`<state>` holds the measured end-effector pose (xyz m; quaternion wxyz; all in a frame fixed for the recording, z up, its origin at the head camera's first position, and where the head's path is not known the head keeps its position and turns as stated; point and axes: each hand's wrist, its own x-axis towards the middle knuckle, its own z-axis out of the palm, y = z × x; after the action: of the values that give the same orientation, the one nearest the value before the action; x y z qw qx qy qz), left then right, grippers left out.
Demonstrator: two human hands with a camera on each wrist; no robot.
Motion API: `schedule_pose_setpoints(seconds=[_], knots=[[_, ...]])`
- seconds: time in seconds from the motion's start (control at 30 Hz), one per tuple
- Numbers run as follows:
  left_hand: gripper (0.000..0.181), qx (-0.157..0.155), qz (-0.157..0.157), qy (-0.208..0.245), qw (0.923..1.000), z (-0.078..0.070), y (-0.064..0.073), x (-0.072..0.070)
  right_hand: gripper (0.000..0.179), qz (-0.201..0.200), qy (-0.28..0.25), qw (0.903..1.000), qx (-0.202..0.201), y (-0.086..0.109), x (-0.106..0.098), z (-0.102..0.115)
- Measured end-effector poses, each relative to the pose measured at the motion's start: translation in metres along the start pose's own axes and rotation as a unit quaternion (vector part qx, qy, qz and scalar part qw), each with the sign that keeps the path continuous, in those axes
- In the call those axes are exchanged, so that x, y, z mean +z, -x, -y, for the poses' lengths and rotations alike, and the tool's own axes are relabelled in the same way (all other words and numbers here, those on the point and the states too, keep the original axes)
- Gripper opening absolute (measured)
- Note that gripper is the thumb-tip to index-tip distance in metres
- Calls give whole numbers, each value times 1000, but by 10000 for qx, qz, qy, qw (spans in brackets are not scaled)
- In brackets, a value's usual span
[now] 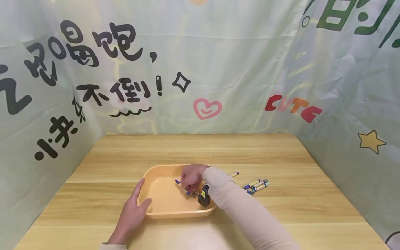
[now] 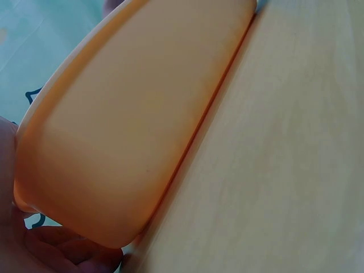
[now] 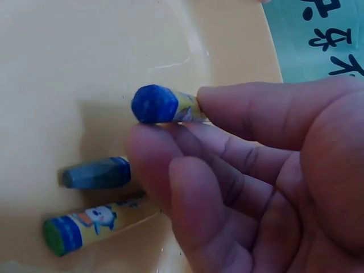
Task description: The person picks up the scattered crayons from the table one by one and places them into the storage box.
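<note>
An orange plastic basin [image 1: 165,203] stands on the table. My left hand [image 1: 132,212] grips its left rim, thumb inside and fingers along the outer wall; in the left wrist view the fingers [image 2: 74,250] curl by the basin's corner. Over the basin's right half, my right hand [image 1: 192,177] pinches a blue crayon [image 3: 154,104] with a yellow wrapper between thumb and fingertips. Below the held crayon, a dull grey-blue crayon [image 3: 96,173] and a green-ended crayon [image 3: 102,224] lie on the basin floor, partly hidden by the fingers.
Several crayons [image 1: 260,188] in yellow wrappers lie on the wooden table [image 1: 281,215] right of the basin. Another crayon [image 1: 234,174] is partly behind the right sleeve [image 1: 247,208]. A black wrist camera [image 1: 204,197] sits under the right wrist. Printed curtains [image 1: 237,69] surround the table.
</note>
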<state>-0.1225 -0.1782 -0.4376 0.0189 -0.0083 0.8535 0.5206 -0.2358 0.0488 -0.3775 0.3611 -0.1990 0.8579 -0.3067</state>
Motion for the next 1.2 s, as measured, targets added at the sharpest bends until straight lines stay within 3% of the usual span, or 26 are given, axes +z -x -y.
schedule_pose_setpoints(seconds=[0.23, 0.63, 0.93, 1.2], knots=[[74, -15, 7, 5, 10000, 1, 1, 1, 27, -99, -27, 9997, 224, -3, 5, 0], [73, -5, -64, -43, 10000, 1, 1, 0, 7, -384, 30, 9991, 162, 2, 3, 1], [74, -48, -58, -78, 9999, -1, 1, -1, 4, -780, 375, 9960, -232, 14, -19, -5], [74, -4, -4, 32, 10000, 1, 0, 0, 7, -1208, -9, 9907, -625, 37, -42, -24]])
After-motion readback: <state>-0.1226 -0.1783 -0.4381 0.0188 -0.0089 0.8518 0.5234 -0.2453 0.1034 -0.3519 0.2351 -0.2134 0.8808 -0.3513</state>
